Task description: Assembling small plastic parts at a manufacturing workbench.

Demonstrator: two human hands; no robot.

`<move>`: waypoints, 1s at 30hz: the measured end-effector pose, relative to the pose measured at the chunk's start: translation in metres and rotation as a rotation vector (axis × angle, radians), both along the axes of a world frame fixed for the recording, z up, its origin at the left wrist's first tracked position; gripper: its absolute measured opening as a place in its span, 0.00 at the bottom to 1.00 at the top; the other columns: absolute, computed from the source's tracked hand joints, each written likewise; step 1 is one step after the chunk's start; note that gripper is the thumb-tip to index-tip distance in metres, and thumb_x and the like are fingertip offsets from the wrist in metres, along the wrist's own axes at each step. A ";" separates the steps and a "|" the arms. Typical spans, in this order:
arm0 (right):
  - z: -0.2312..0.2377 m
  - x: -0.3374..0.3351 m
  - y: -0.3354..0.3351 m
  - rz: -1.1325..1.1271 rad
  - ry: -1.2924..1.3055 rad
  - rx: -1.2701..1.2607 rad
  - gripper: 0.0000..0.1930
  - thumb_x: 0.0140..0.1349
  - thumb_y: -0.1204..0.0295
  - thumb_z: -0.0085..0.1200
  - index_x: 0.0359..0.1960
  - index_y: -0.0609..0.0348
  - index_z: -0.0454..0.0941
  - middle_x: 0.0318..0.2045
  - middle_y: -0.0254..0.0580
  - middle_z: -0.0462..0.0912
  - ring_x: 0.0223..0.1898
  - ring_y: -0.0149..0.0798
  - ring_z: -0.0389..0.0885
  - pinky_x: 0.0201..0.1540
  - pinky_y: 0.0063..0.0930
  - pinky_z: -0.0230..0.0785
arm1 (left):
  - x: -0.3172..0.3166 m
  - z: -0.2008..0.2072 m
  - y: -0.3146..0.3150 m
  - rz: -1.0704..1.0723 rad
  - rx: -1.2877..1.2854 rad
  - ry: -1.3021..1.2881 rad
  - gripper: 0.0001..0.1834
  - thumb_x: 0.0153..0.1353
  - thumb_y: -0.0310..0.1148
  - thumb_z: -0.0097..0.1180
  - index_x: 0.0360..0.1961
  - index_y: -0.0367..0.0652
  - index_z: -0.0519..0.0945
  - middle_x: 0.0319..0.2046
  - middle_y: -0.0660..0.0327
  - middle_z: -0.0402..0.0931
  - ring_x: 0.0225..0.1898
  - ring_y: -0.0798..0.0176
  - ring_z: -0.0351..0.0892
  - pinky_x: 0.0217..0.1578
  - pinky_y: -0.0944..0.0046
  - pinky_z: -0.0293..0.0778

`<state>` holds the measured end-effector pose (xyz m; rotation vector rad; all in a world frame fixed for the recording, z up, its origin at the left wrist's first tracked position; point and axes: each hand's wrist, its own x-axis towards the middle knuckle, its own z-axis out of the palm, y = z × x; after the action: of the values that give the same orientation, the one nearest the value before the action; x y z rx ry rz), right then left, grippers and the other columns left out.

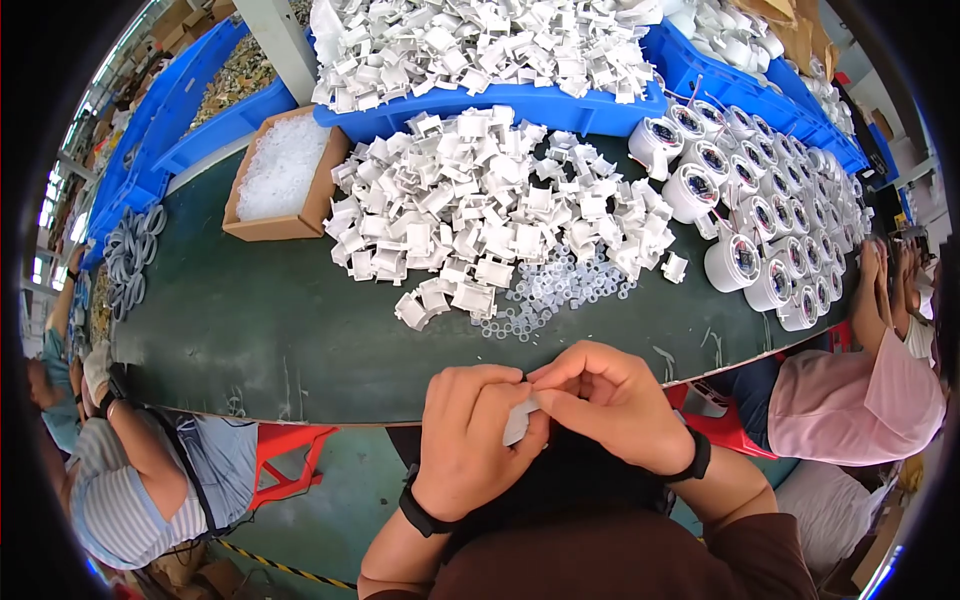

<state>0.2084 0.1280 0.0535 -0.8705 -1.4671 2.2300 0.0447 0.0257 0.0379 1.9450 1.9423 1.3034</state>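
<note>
Just in front of the table's near edge, my left hand (462, 430) is closed around a white plastic part (517, 424), mostly hidden by the fingers. My right hand (622, 405) meets it from the other side, thumb and fingertips pinched together at the part's upper end. Whatever sits in that pinch is too small and covered to make out. Beyond my hands lies a loose heap of similar white plastic brackets (430, 205). Small translucent rings (570, 282) are scattered at the heap's near right side.
Rows of round white housings (733, 262) with wires stand at the right. A cardboard box (312, 215) of clear pieces and grey rings (133, 262) are on the left. Behind is a blue bin (560, 108) of brackets. People sit on both sides, by red stools (285, 460).
</note>
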 end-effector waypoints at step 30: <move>0.006 0.108 0.101 -0.548 -1.142 1.671 0.34 0.54 0.55 0.74 0.58 0.57 0.75 0.58 0.48 0.73 0.60 0.56 0.67 0.63 0.51 0.56 | -0.104 0.001 -0.045 0.782 0.006 0.518 0.25 0.66 0.29 0.61 0.64 0.40 0.76 0.67 0.48 0.70 0.67 0.45 0.65 0.66 0.46 0.59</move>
<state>0.3166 0.2289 0.0593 -1.4434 -2.2230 -0.4051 -0.0593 -0.0192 0.0390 1.6831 3.1644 0.9369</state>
